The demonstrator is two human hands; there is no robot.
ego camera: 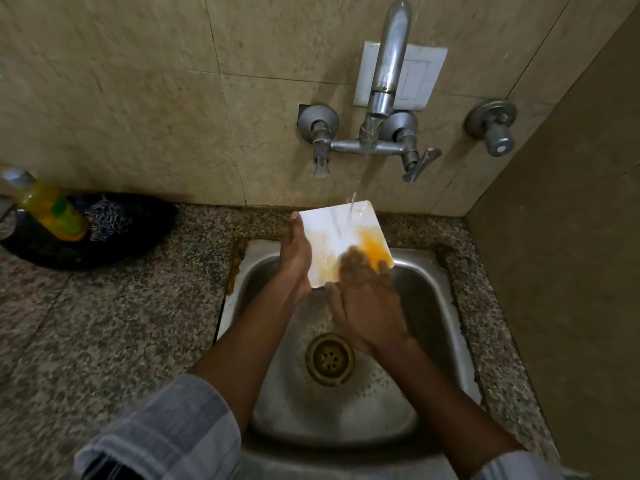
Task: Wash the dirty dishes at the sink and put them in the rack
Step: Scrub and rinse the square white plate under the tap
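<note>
My left hand (294,261) grips the square white stained plate (341,237) over the steel sink's (440,306) back edge; my blurred right hand (367,299) seemingly rubs it with flat fingers.

White sq. plate (341,237), tilted over sink (443,306) under tap stream (orange smear, lower-right corner).

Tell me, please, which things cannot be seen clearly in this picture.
- Rack: nowhere in the head view.
- Right hand: fingers blurred by motion over the plate.
- Plate's underside: hidden by the plate; left hand covers its left edge.
- Yellow bottle: top blurred near the left edge.
</note>
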